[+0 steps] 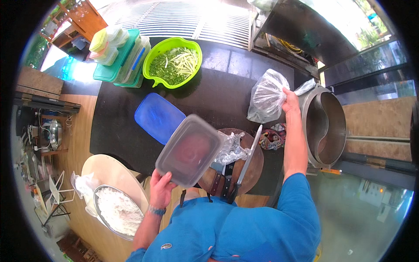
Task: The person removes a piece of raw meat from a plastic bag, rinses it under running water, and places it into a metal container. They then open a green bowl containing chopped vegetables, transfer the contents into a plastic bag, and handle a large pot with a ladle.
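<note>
My left hand [162, 188] grips the near corner of a translucent plastic food container [190, 150]. Something reddish shows dimly through it. My right hand [290, 101] is closed on the gathered neck of a clear plastic bag [267, 98] at the right of the dark table; what the bag holds cannot be made out. Partly under the container lies a blue plastic lid [159, 117]. Close to my body, a round wooden chopping board [253, 177] carries crumpled clear plastic [231, 149], a sharpening steel [249, 155] and two dark-handled knives [226, 180].
A lime-green basin [173, 62] of chopped greens stands at the far side of the dark table [226, 98], beside stacked lidded containers [121, 62]. A divided metal pot [332, 127] is at right. On a round stool [108, 163] sits a metal bowl of white food [119, 211].
</note>
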`<state>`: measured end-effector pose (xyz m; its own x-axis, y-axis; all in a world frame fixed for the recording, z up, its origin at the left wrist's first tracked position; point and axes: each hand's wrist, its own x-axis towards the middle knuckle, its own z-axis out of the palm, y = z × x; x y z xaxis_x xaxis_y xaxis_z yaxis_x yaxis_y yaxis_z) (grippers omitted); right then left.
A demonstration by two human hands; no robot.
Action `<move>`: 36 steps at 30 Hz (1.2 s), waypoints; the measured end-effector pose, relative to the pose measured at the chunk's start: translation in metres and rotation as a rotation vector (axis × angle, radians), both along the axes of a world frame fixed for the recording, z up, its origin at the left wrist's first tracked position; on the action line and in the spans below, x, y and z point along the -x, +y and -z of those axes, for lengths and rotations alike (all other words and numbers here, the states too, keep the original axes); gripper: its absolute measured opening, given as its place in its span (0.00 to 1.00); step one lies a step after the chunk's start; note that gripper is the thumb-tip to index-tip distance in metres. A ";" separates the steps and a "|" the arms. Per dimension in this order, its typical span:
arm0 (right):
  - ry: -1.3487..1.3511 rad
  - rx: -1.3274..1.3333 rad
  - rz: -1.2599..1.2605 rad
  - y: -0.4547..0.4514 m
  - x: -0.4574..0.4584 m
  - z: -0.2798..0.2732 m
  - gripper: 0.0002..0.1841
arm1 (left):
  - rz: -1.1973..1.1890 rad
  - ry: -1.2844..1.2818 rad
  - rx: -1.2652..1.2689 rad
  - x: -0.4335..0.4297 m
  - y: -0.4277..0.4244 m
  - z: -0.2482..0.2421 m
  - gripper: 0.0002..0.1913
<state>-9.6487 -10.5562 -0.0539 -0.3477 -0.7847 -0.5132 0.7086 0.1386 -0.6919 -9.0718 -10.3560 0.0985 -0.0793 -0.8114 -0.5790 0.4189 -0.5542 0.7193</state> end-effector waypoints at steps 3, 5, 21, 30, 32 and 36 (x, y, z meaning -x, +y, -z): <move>0.103 0.037 0.066 0.000 0.001 -0.026 0.16 | 0.032 0.097 0.061 0.047 -0.057 0.015 0.20; 0.193 0.149 0.047 0.015 0.005 -0.056 0.14 | 0.063 0.136 0.100 0.078 -0.096 0.032 0.19; 0.344 0.067 0.013 0.198 -0.046 -0.232 0.14 | -0.077 0.156 0.104 0.191 -0.253 0.169 0.12; 0.109 0.008 -0.148 0.235 -0.140 -0.172 0.11 | 0.123 0.065 -0.055 0.163 -0.218 0.152 0.17; 0.038 0.018 -0.149 0.234 -0.167 -0.157 0.10 | 0.258 0.010 -0.020 0.155 -0.178 0.124 0.24; -0.069 0.062 -0.114 0.234 -0.215 -0.129 0.11 | 0.460 -0.088 0.041 0.128 -0.093 0.081 0.39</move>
<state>-9.4336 -10.3220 0.0755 -0.2203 -0.8479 -0.4822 0.7371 0.1791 -0.6516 -9.1995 -10.4495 0.0178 -0.3880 -0.7260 -0.5678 0.0731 -0.6383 0.7663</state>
